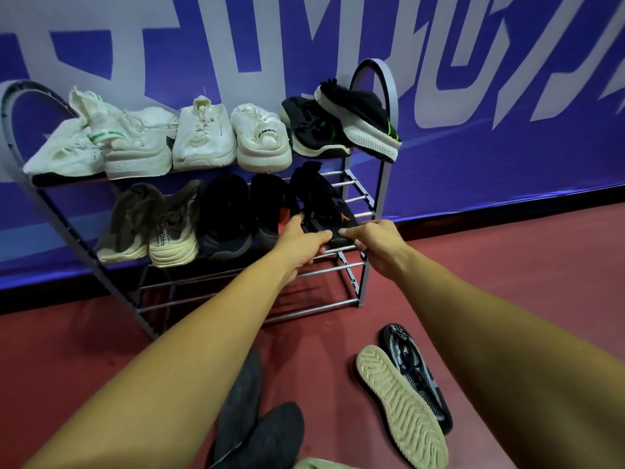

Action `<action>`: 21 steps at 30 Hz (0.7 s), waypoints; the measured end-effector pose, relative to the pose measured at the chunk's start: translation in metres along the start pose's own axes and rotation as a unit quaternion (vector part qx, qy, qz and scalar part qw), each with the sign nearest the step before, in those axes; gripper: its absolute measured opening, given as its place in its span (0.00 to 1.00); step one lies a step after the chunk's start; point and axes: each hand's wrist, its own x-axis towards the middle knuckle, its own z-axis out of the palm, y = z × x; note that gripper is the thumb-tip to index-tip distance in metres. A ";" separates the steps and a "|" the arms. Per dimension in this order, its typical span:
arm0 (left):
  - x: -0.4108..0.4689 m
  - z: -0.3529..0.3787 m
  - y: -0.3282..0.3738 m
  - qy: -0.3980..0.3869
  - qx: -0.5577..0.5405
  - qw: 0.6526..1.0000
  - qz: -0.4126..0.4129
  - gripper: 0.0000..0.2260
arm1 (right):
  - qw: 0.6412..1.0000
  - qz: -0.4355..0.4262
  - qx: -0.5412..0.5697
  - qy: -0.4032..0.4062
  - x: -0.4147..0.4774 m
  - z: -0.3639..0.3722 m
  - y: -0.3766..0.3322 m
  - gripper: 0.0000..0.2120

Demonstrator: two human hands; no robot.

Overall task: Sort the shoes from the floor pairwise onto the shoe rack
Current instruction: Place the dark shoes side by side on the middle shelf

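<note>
Red flooring [507, 282] lies nearest, carrying two dark felt shoes [257, 424], a sole-up beige shoe [399, 404] and a patterned black slipper [412, 363] in front of the shoe rack [358, 301]. The left hand [302, 240] and right hand [372, 242] both grip a black shoe [321, 201] at the right end of the rack's middle shelf. Behind the rack hangs a blue lettered banner [473, 147].
</note>
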 end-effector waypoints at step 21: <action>-0.008 -0.014 0.004 -0.053 0.155 0.986 0.038 0.30 | 0.992 -0.060 -0.108 0.012 0.004 0.009 0.012 0.25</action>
